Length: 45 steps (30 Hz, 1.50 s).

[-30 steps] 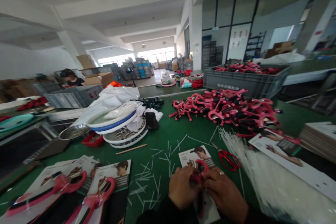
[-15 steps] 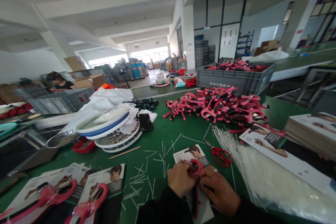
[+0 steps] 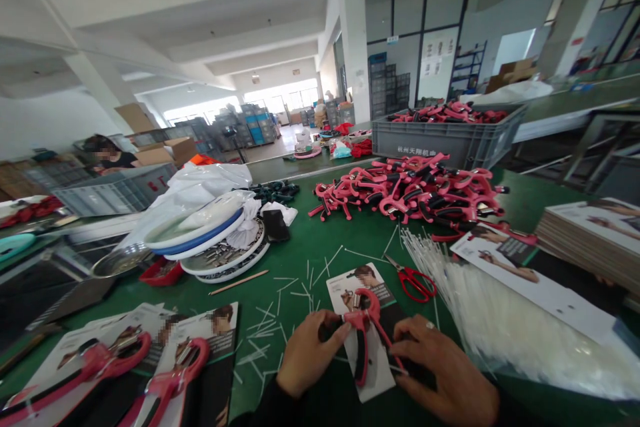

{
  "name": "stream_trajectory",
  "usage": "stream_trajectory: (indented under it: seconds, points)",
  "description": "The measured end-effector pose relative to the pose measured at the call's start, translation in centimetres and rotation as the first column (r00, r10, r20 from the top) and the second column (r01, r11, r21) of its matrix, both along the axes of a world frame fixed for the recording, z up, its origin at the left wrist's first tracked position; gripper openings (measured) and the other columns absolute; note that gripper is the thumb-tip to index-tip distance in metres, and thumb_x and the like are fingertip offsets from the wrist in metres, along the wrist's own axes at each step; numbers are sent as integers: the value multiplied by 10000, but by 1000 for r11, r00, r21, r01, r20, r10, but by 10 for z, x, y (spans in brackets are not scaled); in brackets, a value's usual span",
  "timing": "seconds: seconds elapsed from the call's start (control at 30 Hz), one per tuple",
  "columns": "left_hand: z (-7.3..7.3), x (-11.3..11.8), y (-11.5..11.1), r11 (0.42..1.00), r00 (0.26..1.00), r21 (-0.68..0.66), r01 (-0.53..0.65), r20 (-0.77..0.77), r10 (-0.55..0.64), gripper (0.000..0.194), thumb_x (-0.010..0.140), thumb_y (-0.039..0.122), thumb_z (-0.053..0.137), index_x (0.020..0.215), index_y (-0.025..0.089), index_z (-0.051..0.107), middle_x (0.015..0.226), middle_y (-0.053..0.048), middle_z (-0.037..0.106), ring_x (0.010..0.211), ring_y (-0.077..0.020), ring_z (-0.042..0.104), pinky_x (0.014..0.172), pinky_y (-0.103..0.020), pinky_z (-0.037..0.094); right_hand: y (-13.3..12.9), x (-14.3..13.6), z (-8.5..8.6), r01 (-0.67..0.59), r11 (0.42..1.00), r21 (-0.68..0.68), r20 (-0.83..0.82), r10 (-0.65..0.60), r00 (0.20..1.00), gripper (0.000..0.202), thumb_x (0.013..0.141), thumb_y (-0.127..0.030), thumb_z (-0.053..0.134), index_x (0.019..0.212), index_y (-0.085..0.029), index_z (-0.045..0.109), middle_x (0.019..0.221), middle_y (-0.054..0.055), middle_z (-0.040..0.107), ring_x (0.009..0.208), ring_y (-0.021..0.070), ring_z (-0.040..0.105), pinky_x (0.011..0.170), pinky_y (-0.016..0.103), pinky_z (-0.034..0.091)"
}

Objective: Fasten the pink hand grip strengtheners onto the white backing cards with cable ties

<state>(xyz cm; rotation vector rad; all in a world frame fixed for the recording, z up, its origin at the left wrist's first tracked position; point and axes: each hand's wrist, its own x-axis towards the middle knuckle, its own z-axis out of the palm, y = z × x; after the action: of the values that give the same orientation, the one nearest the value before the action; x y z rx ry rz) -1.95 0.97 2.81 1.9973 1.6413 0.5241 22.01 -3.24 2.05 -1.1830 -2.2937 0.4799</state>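
Observation:
A pink pliers-like tool (image 3: 364, 313) with black grips lies on a printed card (image 3: 373, 380) in front of me. The thumb and forefinger of my left hand (image 3: 311, 352) pinch the tool's left side, near its metal spring part. At the lower end of its right handle, the curled fingers of my right hand (image 3: 440, 363) close against the pink edge, the thumb lower down. A thin white strip shows between those fingers and the thumb; whether they grip it, I cannot tell. Red-handled scissors (image 3: 416, 284) lie just beyond the card.
Loose white cable ties (image 3: 260, 340) are scattered left of the card, and a bag of them (image 3: 530, 327) lies right. Pink tools are heaped (image 3: 405, 193) before a grey crate (image 3: 440, 140). Carded tools (image 3: 175, 373) lie left, stacked cards (image 3: 585, 240) right. A person sits far left.
My hands have spread apart from over the tool, uncovering its pink head and the card. The left hand has shifted left, the right hand slightly right.

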Motion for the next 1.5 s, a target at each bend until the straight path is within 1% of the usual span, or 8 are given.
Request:
stream_trajectory:
  seconds: [0.1, 0.2, 0.4, 0.6, 0.7, 0.83, 1.03, 1.5]
  points:
    - [-9, -13, -14, 986, 996, -160, 37, 84, -24, 322, 695, 428, 607, 912, 194, 642, 745, 8, 654, 650, -149, 567, 572, -227, 397, -6, -11, 3, 48, 998, 46, 251, -58, 966, 83, 719, -205, 589, 787, -226, 633, 969, 79, 576, 874, 252, 535, 704, 366, 438]
    - [-16, -11, -22, 982, 969, -174, 79, 246, -34, 185, 728, 307, 576, 788, 156, 664, 738, -11, 668, 678, -146, 581, 608, -226, 408, -4, -21, -1, 64, 989, 133, 358, -109, 927, 134, 755, -131, 528, 667, -196, 606, 882, 78, 596, 787, 216, 554, 642, 325, 430]
    - [-23, 4, -24, 984, 902, -167, 54, 430, 23, 187, 680, 293, 648, 757, 125, 676, 674, -14, 657, 598, -127, 546, 551, -213, 389, -2, -30, -2, -95, 952, 290, 287, 8, 958, 85, 797, -190, 526, 780, -225, 601, 821, 42, 624, 716, 176, 578, 588, 276, 411]
    - [-31, 11, -23, 989, 882, -145, 25, 470, 46, 136, 679, 260, 662, 724, 132, 677, 666, -4, 656, 615, -122, 553, 569, -200, 399, -19, -46, -34, -212, 851, 481, 236, 108, 966, 182, 788, -128, 478, 666, -228, 568, 631, 1, 606, 538, 140, 539, 460, 246, 333]
    - [-32, 12, -25, 993, 881, -118, 23, 472, 35, 124, 697, 254, 650, 738, 140, 680, 677, -5, 659, 622, -126, 553, 576, -205, 396, -19, -45, -37, -157, 886, 436, 115, 118, 986, 216, 829, -127, 421, 791, -241, 601, 700, 2, 633, 605, 136, 565, 515, 231, 383]
    - [-30, 13, -27, 996, 888, -76, 53, 460, -12, 111, 716, 240, 636, 776, 165, 692, 736, -11, 672, 678, -142, 567, 633, -220, 404, -4, -42, -18, -9, 958, 287, -24, 16, 1000, 217, 863, -159, 406, 913, -236, 602, 841, 25, 654, 766, 139, 594, 672, 231, 440]
    - [-24, 17, -29, 997, 898, 17, 79, 432, -78, 105, 764, 210, 580, 778, 170, 677, 781, -17, 657, 735, -146, 558, 690, -224, 398, 4, -44, -17, 107, 992, 65, 28, -109, 994, 177, 884, -223, 386, 881, -204, 562, 831, 42, 643, 774, 165, 600, 682, 275, 448]
    - [-37, 25, -35, 997, 846, -82, 13, 531, 33, 108, 759, 196, 558, 765, 155, 658, 729, -21, 648, 681, -144, 577, 644, -216, 434, -1, -43, -24, 121, 986, 117, 48, -127, 991, 215, 874, -172, 392, 942, -222, 590, 909, 40, 657, 869, 201, 589, 778, 348, 432]
